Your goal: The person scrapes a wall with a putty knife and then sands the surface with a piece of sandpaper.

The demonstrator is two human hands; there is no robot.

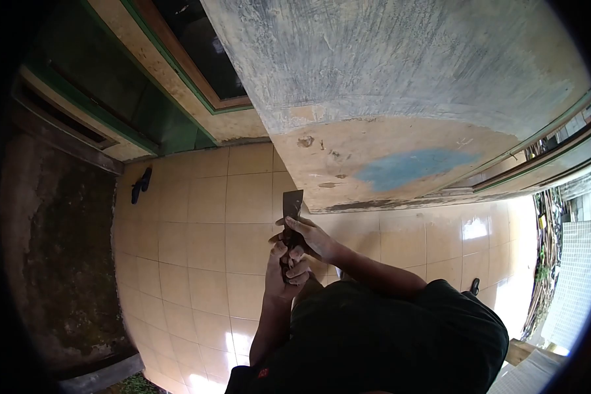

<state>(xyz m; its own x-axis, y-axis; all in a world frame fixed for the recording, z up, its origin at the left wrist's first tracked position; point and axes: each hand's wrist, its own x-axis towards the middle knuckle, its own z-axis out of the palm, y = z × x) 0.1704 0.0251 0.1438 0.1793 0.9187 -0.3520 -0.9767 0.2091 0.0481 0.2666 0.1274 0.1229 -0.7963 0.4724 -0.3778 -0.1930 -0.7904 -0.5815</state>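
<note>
A putty knife (293, 202) with a wide, dark, flat blade points up and away from me, in front of my body. My left hand (286, 268) is wrapped round its handle, with pale dust or smears on the fingers. Higher up, my right hand (310, 236) is closed on the lower part of the blade, thumb on top and fingers behind. Both hands nearly touch each other, and the handle is mostly hidden by them. Just beyond the blade tip is the corner of a wall (348, 85), apart from the knife.
The wall has a grey-white coated upper part, a bare beige lower band and a blue patch (414, 167). Tan floor tiles (203, 223) surround me. Dark sandals (140, 186) lie at the left; another dark shoe (475, 286) is at the right. A green-framed window (200, 59) stands upper left.
</note>
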